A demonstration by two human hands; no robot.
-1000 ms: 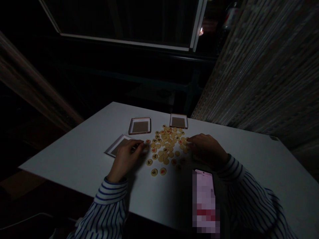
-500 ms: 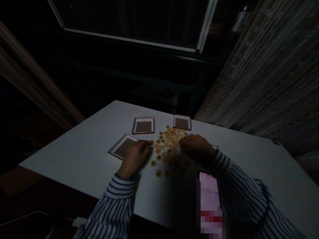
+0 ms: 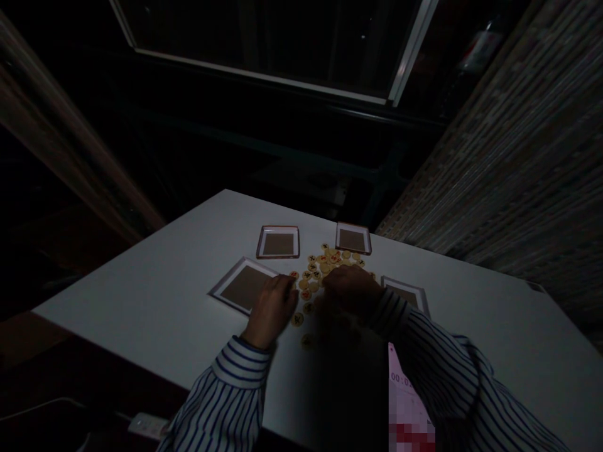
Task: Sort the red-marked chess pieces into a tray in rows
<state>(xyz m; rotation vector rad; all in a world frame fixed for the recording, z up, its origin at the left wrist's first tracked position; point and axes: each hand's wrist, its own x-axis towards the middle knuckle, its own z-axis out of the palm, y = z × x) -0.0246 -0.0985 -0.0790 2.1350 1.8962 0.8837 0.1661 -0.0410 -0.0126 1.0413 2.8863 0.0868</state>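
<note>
I saw the round pieces (image 3: 313,287) in a loose heap, a little below the middle of the frame. The left hand (image 3: 272,309) had bent fingers at the heap's left edge, just beside a red-marked piece (image 3: 294,275). The right hand (image 3: 352,286) was over the heap's right part, its fingers dark. Whether either pinched something, I could not tell.

This looks like a dim room in a home, though a small café or similar spot cannot be ruled out. A string curtain (image 3: 509,150) hangs at the right, and more drapery (image 3: 61,113) at the left. Beyond the white surface (image 3: 141,270) stand a white-edged dark pane (image 3: 254,74) and a drink bottle (image 3: 480,50). Round game pieces (image 3: 309,274), a phone (image 3: 405,395) and a power strip (image 3: 148,425) suggest everyday living.
</note>
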